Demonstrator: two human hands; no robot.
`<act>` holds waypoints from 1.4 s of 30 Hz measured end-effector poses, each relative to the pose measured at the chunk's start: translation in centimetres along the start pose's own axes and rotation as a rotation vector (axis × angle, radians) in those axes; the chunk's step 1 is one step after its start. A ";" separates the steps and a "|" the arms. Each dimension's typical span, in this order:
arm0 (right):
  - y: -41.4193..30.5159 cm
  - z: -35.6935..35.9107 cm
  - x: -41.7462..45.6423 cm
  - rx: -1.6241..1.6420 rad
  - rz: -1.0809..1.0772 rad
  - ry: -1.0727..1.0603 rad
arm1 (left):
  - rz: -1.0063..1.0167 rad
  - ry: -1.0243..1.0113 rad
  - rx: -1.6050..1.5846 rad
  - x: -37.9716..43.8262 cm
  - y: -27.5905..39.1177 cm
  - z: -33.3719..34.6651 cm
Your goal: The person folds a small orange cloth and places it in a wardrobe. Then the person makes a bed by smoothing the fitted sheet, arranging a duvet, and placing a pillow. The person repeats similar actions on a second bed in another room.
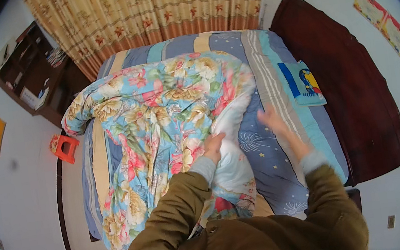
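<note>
A floral quilt [160,107] lies rumpled over the left and middle of a bed with a striped blue bedsheet [263,147]. My left hand [215,148] rests at the quilt's right part, where its pale underside shows; whether the fingers grip the cloth is not plain. My right hand [273,121], blurred, is over the bare sheet to the right of the quilt, with nothing seen in it and its fingers partly apart. Beyond it, near the headboard, lies a folded light-blue cloth item [303,83] with a yellow cartoon figure.
A dark wooden headboard [355,93] stands along the bed's right side. Patterned curtains [155,13] hang behind the far side. At the left are an orange plastic stool [65,148] and a dark wooden desk with shelves [25,66] holding papers and books.
</note>
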State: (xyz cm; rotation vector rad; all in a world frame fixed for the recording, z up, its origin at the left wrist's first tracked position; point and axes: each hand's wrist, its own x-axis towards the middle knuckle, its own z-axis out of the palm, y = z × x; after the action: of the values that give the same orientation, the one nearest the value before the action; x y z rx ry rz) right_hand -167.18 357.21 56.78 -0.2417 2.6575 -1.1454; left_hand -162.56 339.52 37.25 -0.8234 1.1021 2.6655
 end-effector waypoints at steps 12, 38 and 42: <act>22.1 26.0 -2.4 0.223 -0.131 0.183 | 0.073 -0.211 0.198 -1.9 -0.9 -9.1; 77.0 16.8 -9.4 1.278 0.836 0.261 | -0.756 0.499 0.359 1.5 -47.3 -28.2; 82.6 1.9 -8.8 0.901 0.342 0.332 | -0.619 0.714 -0.042 0.2 -51.4 -32.2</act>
State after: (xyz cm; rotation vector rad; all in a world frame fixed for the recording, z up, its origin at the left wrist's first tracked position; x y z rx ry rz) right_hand -162.94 414.24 -3.57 0.5756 1.9895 -2.2034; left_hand -131.98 354.44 -13.00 -1.8468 0.7037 1.9087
